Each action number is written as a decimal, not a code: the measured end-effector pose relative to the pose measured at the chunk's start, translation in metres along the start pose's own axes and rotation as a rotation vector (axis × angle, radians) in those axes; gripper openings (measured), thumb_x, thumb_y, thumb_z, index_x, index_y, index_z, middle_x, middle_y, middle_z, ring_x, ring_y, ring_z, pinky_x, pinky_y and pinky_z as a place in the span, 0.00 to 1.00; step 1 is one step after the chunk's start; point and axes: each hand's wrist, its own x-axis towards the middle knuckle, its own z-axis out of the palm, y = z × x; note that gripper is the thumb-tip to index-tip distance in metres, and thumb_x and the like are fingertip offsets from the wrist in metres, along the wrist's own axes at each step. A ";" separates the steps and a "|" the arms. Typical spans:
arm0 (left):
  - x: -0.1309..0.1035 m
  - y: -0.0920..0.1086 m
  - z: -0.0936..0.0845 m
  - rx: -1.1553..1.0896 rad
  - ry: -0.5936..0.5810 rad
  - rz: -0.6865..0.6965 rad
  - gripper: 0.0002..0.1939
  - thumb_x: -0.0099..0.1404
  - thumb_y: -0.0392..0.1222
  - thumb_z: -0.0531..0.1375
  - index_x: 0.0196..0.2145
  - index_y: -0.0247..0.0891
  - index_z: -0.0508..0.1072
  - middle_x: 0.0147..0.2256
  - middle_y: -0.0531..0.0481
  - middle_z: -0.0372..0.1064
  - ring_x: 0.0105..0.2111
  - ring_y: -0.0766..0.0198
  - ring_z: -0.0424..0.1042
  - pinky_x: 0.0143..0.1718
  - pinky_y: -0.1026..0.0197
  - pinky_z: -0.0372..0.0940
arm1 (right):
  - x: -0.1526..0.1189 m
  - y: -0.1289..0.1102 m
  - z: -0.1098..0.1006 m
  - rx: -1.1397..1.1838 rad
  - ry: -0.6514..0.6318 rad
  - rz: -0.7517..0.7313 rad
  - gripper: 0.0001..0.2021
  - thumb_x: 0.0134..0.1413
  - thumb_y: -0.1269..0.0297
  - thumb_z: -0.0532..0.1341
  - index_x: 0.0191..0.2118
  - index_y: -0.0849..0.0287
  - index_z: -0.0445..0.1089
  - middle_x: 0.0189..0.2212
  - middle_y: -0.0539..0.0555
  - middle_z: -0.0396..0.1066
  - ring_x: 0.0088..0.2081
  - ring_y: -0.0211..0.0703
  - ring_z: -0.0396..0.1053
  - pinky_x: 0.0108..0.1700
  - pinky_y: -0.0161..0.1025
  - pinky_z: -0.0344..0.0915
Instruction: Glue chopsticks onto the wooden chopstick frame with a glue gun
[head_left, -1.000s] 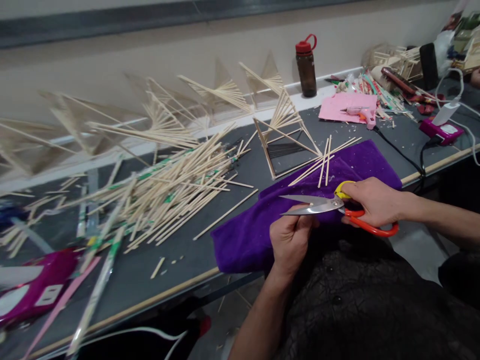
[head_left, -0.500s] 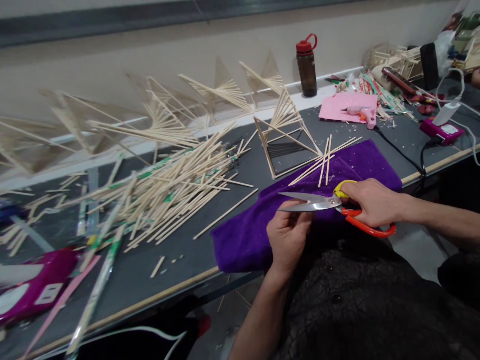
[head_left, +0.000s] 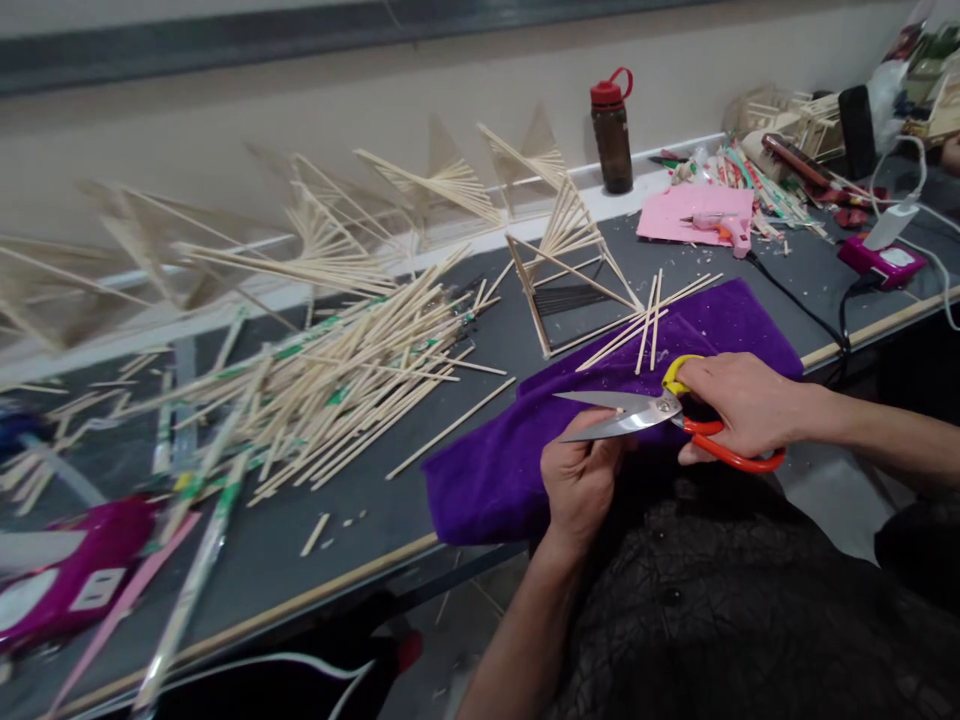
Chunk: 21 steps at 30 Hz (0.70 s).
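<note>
My right hand (head_left: 750,400) grips the scissors (head_left: 626,418) by their yellow and red handles, with the blades parted and pointing left. Behind the lower blade, my left hand (head_left: 581,480) is closed in a pinch. It holds a thin wooden stick (head_left: 620,409), of which only a small pale end shows between the blades; the rest is hidden by fingers and metal. Both hands are over a purple cloth (head_left: 487,485) at the table's front edge. Several loose sticks (head_left: 649,322) lie across the cloth's far side. Just beyond stands a frame of glued sticks (head_left: 536,300).
A big pile of sticks (head_left: 360,375) covers the table to the left. More stick structures (head_left: 431,185) lean along the wall. At the back are a bottle (head_left: 613,140) and a pink glue gun (head_left: 724,230) on a pink cloth (head_left: 656,215). Its black cord (head_left: 795,300) runs right.
The scissors have turned slightly and their blades have parted wider. My right hand has shifted a little up; my left hand has moved slightly right and stays pinched.
</note>
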 end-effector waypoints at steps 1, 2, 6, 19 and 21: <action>-0.001 -0.001 0.000 0.010 -0.007 0.007 0.14 0.61 0.52 0.65 0.32 0.37 0.78 0.18 0.54 0.69 0.14 0.71 0.60 0.14 0.69 0.54 | 0.000 0.000 0.000 -0.001 0.001 -0.005 0.30 0.49 0.37 0.63 0.43 0.62 0.66 0.40 0.61 0.73 0.39 0.54 0.71 0.37 0.43 0.59; -0.001 -0.001 -0.001 0.023 -0.010 0.018 0.13 0.62 0.51 0.65 0.32 0.37 0.79 0.19 0.54 0.69 0.15 0.71 0.60 0.15 0.68 0.54 | 0.000 0.000 0.000 -0.001 0.001 -0.007 0.30 0.49 0.37 0.63 0.43 0.62 0.66 0.40 0.61 0.72 0.39 0.55 0.71 0.37 0.43 0.59; -0.003 -0.001 -0.001 0.093 0.002 0.062 0.13 0.62 0.51 0.65 0.33 0.38 0.79 0.23 0.52 0.72 0.18 0.68 0.65 0.19 0.67 0.58 | -0.001 0.000 0.002 0.009 0.007 -0.007 0.30 0.49 0.37 0.63 0.43 0.62 0.65 0.41 0.62 0.72 0.39 0.55 0.71 0.37 0.43 0.60; -0.006 -0.004 0.006 0.045 0.016 0.085 0.13 0.65 0.51 0.62 0.31 0.39 0.78 0.23 0.52 0.70 0.22 0.67 0.68 0.23 0.66 0.62 | -0.002 -0.001 0.006 0.079 -0.033 0.045 0.15 0.53 0.55 0.58 0.40 0.61 0.65 0.39 0.61 0.73 0.38 0.53 0.72 0.37 0.43 0.60; -0.006 -0.005 0.007 0.034 0.016 0.087 0.13 0.65 0.50 0.62 0.31 0.39 0.78 0.23 0.53 0.70 0.21 0.67 0.68 0.22 0.66 0.62 | -0.003 0.000 0.006 0.077 -0.028 0.043 0.14 0.52 0.56 0.58 0.40 0.61 0.65 0.39 0.60 0.73 0.37 0.52 0.71 0.36 0.42 0.59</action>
